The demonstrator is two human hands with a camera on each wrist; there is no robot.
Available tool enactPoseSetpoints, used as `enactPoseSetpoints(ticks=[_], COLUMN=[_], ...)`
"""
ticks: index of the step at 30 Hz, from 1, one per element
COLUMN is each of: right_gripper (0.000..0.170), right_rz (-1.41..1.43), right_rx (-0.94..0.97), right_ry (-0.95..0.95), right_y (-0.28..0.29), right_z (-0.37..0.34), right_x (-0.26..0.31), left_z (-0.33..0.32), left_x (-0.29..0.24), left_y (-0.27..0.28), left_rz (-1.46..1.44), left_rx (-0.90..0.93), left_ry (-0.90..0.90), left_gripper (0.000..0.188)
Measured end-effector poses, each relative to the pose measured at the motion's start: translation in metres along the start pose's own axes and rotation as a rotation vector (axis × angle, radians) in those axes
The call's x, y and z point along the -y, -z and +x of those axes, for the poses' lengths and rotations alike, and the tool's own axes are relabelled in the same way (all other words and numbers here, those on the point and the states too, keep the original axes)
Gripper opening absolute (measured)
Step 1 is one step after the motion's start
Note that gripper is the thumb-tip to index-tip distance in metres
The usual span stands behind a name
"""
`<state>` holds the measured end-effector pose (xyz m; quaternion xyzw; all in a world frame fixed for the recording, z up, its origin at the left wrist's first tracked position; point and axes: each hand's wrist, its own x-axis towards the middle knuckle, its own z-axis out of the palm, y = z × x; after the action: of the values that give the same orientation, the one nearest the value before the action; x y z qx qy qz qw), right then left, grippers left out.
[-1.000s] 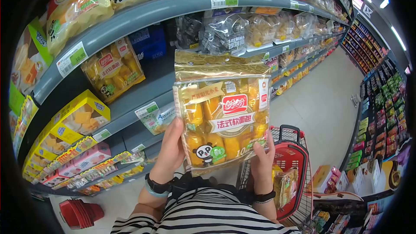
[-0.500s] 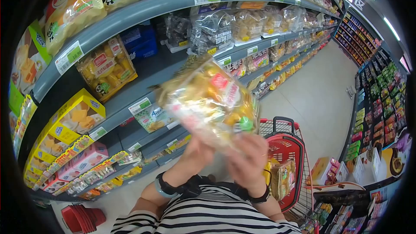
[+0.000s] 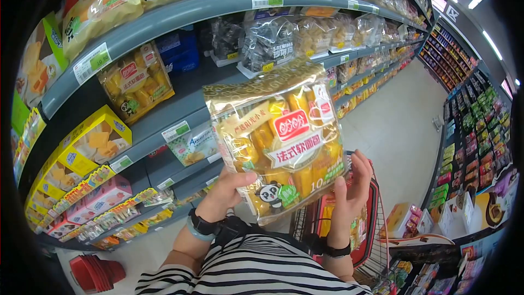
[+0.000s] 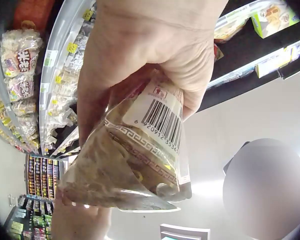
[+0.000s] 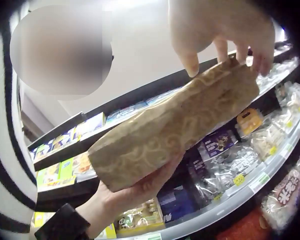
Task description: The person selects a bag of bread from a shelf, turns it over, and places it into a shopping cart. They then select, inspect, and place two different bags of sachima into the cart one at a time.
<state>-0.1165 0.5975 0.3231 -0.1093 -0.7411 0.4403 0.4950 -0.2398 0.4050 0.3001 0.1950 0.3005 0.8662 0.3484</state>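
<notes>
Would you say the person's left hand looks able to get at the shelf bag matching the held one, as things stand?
Probably not: the left hand grips the held bread bag, so that hand would likely need freeing first. The front of the shelf bag looks unobstructed, though.

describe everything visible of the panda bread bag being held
The bag looks like shiny clear plastic, with a gold patterned top band, red logo, printed panda near a lower corner and a barcode on another face. Golden pieces show through; it looks full and closed. It is tilted, held before the shelves, front toward the head camera. The left hand grips its lower left part; whether the right hand touches it is unclear.
</notes>
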Motion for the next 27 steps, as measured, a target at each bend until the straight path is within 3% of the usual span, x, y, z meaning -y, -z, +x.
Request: enactPoseSetpoints(ticks=[1, 2, 4, 8, 22, 25, 27], right_gripper=[0.047, 0.047, 0.047, 0.043, 0.046, 0.066, 0.067], right_rz=[0.123, 0.122, 0.269, 0.443, 0.44, 0.581, 0.683], right_rx=[0.051, 0.056, 0.145, 0.159, 0.135, 0.243, 0.263], right_ry=[-0.117, -0.117, -0.361, -0.506, -0.503, -0.509, -0.539], right_y=[0.003, 0.007, 0.012, 0.014, 0.021, 0.023, 0.021], right_z=[-0.001, -0.003, -0.007, -0.022, -0.029, -0.022, -0.018], right_x=[-0.01, -0.016, -0.022, -0.038, -0.041, -0.037, -0.028], left_z=[-0.002, -0.003, -0.004, -0.006, -0.003, -0.002, -0.002], left_x=[-0.001, -0.002, -0.004, -0.003, 0.003, 0.003, 0.006], left_y=[-0.002, -0.004, -0.008, -0.012, -0.01, -0.007, -0.003], left_rz=[0.003, 0.0, 0.026, 0.105, 0.103, 0.071, 0.046], left_rx=[-0.015, -0.017, 0.057, 0.009, 0.031, 0.069, 0.046], left_ry=[0.033, 0.031, 0.074, 0.098, 0.163, 0.182, 0.207], left_gripper=[0.07, 0.07, 0.071, 0.072, 0.067, 0.065, 0.065])
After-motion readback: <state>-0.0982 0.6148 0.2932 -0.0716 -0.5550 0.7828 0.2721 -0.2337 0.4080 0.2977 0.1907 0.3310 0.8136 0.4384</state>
